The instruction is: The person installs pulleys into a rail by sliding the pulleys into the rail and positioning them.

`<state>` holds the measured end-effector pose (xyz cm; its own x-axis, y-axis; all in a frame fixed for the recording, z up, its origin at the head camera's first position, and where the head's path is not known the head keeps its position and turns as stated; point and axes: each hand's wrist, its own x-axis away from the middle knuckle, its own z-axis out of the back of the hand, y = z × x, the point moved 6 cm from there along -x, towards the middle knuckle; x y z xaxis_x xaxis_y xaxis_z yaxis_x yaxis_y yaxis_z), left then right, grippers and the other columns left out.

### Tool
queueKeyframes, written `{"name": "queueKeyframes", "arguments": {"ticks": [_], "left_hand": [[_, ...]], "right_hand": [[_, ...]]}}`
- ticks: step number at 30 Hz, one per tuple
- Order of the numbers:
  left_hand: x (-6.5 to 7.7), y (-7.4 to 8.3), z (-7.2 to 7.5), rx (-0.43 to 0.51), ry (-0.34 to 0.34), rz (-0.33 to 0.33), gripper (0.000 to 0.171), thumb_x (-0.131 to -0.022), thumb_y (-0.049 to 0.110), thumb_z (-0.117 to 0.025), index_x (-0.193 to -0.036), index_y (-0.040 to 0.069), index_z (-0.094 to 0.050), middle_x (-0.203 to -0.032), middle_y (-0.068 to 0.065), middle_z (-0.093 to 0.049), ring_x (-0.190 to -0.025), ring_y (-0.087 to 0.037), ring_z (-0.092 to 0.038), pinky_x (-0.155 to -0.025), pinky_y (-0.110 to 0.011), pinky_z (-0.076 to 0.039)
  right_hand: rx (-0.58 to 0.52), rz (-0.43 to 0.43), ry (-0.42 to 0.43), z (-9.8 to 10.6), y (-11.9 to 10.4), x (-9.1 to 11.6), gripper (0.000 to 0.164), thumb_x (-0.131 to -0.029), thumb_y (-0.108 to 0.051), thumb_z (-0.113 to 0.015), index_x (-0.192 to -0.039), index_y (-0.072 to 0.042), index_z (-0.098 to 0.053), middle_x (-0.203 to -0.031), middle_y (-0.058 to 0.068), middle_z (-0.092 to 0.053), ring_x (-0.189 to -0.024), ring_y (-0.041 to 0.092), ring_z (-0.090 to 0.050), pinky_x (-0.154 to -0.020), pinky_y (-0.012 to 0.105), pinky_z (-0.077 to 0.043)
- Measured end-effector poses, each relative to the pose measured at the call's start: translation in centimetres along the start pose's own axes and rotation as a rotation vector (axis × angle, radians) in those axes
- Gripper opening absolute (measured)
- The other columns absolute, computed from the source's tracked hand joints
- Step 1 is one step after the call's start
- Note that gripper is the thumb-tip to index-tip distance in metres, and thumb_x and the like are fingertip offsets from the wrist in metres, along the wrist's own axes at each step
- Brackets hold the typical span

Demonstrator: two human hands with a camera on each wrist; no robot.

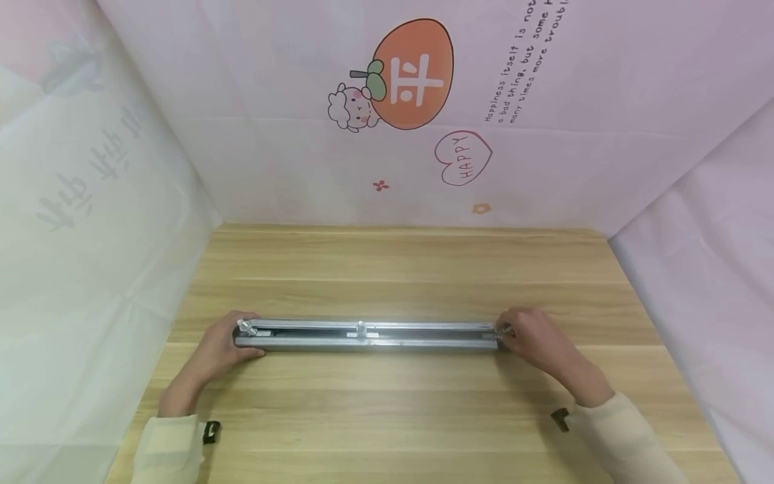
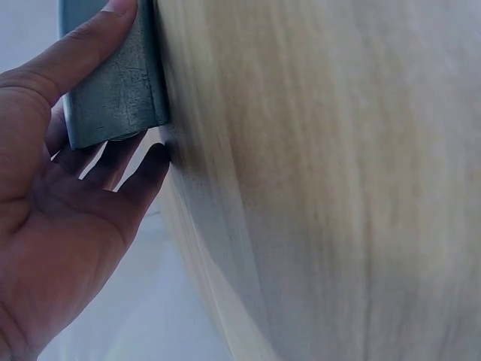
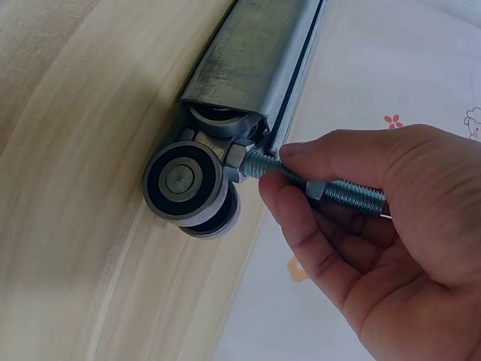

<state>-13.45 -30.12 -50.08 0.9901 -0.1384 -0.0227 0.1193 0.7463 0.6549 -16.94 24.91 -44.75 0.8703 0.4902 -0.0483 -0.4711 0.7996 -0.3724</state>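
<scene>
A long slotted metal track (image 1: 423,343) lies across the wooden table, its slot facing up. My left hand (image 1: 218,348) grips its left end, the thumb along the near side and fingers at the far side. At the right end, my right hand (image 1: 538,338) pinches the threaded bolt (image 3: 353,197) of a roller trolley (image 3: 180,179). In the right wrist view some of that trolley's wheels are outside the track's mouth, while another wheel is partly inside. Two more bolts stick up from the slot, one mid-track (image 1: 361,329) and one near the left end (image 1: 246,327).
Wood-grain table (image 1: 387,417) extends around the track. A printed white cloth (image 1: 290,168) hangs behind it, with more cloth at both sides. Small black clips (image 1: 211,432) show beside the cuffs.
</scene>
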Motion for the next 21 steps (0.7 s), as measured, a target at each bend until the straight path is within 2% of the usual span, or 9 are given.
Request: {"name": "queueKeyframes", "arguments": {"ticks": [9, 21], "left_hand": [[0.0, -0.1, 0.0, -0.002, 0.001, 0.0, 0.069, -0.07, 0.01, -0.099, -0.129, -0.003, -0.066, -0.125, -0.026, -0.069, -0.115, -0.048, -0.064, -0.104, -0.065, -0.048], [0.0, -0.1, 0.0, 0.008, 0.003, -0.002, 0.07, -0.069, 0.01, -0.099, -0.129, -0.002, -0.066, -0.125, -0.026, -0.069, -0.116, -0.048, -0.064, -0.105, -0.067, -0.047]], "right_hand": [[-0.011, 0.007, -0.07, -0.2, -0.2, -0.5, 0.014, -0.082, 0.009, -0.079, -0.094, 0.002, -0.078, -0.094, 0.014, -0.078, -0.082, 0.027, -0.077, -0.071, 0.039, -0.066], [0.004, 0.035, -0.083, -0.3, -0.7, -1.1, 0.012, -0.083, 0.004, -0.081, -0.092, -0.003, -0.08, -0.092, 0.008, -0.079, -0.081, 0.022, -0.076, -0.071, 0.036, -0.065]]}}
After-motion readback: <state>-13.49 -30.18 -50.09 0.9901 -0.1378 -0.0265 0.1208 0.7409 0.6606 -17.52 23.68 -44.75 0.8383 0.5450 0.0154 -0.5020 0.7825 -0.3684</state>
